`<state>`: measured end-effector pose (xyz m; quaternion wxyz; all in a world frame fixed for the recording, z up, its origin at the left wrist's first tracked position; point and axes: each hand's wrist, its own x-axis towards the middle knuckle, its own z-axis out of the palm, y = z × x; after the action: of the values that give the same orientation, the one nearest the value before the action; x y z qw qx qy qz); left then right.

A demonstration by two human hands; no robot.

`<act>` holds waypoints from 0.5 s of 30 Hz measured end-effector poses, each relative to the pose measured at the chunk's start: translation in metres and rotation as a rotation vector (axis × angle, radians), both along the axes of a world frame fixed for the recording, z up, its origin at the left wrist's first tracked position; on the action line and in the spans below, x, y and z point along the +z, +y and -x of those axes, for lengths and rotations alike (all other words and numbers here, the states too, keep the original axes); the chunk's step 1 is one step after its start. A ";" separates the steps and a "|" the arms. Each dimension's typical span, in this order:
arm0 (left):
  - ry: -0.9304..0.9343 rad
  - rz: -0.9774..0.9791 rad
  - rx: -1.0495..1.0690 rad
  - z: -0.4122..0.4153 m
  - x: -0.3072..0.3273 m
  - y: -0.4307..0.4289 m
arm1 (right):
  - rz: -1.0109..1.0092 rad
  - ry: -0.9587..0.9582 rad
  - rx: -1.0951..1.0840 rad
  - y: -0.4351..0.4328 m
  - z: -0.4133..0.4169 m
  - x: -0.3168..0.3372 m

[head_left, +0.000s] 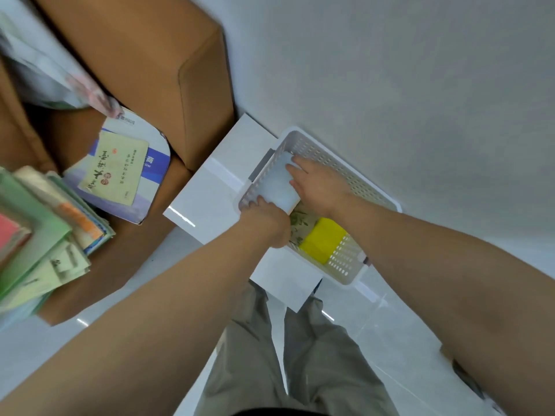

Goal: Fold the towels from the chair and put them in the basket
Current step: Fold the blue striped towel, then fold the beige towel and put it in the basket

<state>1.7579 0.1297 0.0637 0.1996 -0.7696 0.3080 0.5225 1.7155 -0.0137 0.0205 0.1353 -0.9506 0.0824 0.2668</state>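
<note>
Bare forearms reach to a pale towel [274, 183] in the basket [330, 163]

Forearms stretch out above grey-green trousers [315, 355]. Far left, a stack of papers [39, 229] and a booklet [120, 166] lie on the brown chair [144, 55]. Next, the white surface [207, 190] carries the perforated basket. The left hand [264, 219] curls its fingers on the folded towel's near edge, gripping it inside the basket's left end. The right hand [319, 183] rests on it, fingers straight, gripping nothing. Further right in the basket sit a leaf-print towel [303, 220] and a yellow towel [322, 240]
</note>
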 end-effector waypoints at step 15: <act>-0.176 0.554 0.015 0.017 0.182 0.030 | -0.340 -0.295 -0.887 0.041 0.115 0.214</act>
<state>1.7405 0.1596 0.2461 0.0040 -0.8394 0.4150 0.3510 1.6003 0.0278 0.2348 0.3994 -0.8160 0.4142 0.0558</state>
